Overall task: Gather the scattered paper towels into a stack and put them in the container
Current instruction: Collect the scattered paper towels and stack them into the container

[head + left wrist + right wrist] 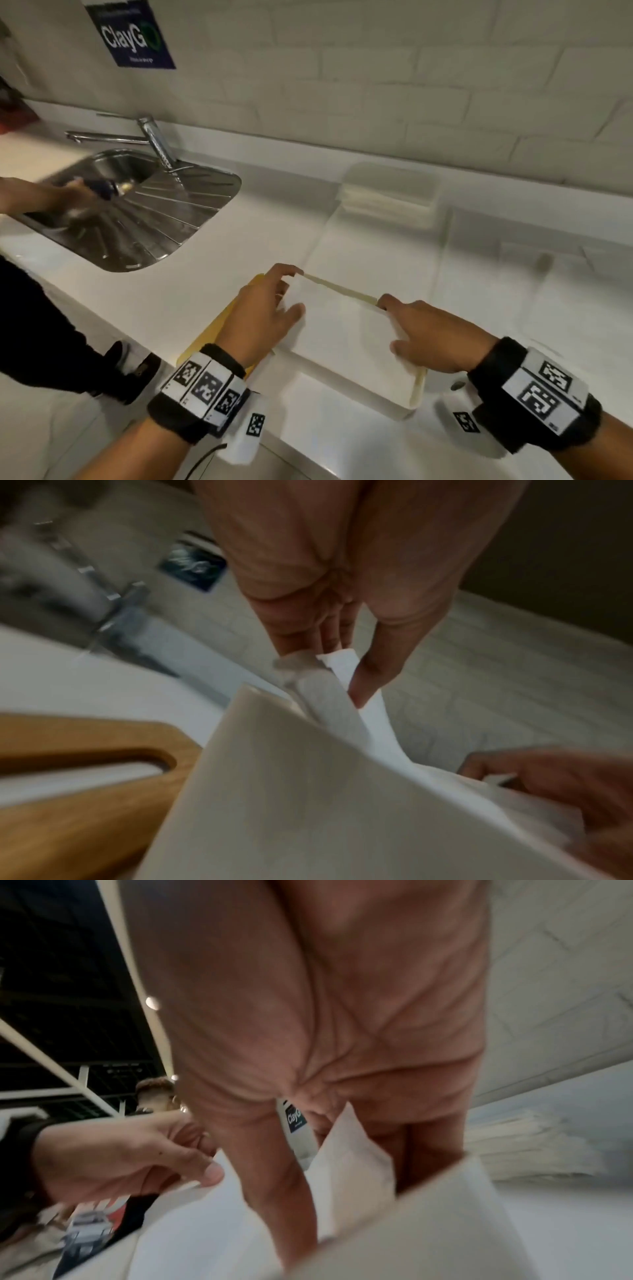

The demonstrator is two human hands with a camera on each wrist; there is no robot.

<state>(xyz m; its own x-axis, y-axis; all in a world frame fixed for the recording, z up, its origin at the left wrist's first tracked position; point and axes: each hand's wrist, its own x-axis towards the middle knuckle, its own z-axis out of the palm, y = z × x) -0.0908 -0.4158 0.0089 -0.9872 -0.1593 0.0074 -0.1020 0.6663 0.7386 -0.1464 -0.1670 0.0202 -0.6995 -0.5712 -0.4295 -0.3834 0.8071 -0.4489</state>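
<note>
A stack of white paper towels (342, 339) lies mid-counter, its far edge lifted a little. My left hand (291, 291) pinches the stack's far left corner, thumb on top; the left wrist view shows the fingers (363, 674) curled round loose towel ends (308, 791). At the right side my right hand (390, 325) grips the stack, fingers over the far edge and thumb at the near side; towels (428, 1231) fill that wrist view. Behind the stack stands a clear container (442, 240), with a pile of towels (387, 202) at its far end.
A wooden board with a slot (212, 329) lies under my left hand, also seen from the left wrist (85, 777). A steel sink (137, 212) with a tap (154, 140) sits at the left, where another person's hand (68, 195) handles something. The tiled wall is behind.
</note>
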